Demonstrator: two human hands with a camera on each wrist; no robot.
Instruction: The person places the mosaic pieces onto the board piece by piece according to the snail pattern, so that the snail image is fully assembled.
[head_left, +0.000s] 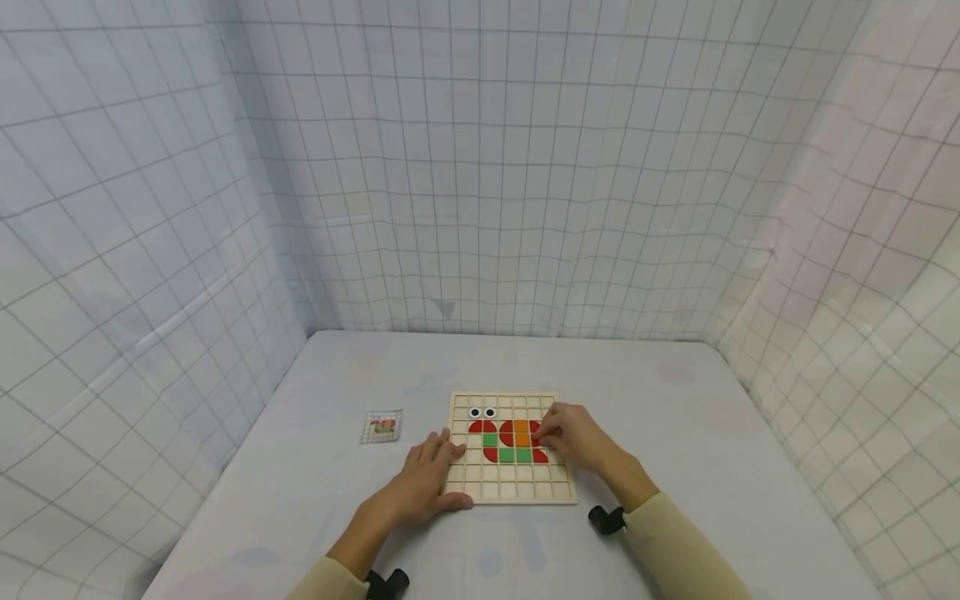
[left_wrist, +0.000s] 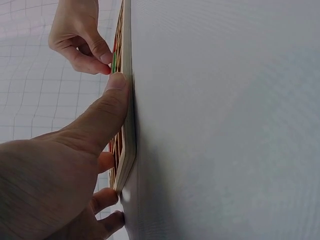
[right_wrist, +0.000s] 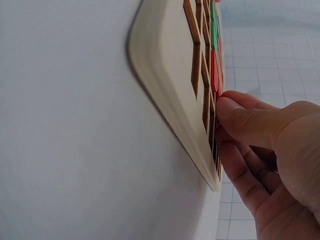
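Observation:
A pale wooden grid board lies on the table. Set in its cells are red tiles, green tiles, orange tiles and two eye tiles. My left hand rests at the board's near left corner, fingers spread along the left side and thumb on the front edge. Over the board's right part, my right hand pinches a red tile at the right end of the pattern; its fingertips mostly cover it. In the right wrist view, thumb and forefinger meet at the board's surface.
A small picture card with a similar coloured pattern lies left of the board. The table has a white cloth, and white gridded curtains stand behind and at both sides. Each wrist carries a black camera mount.

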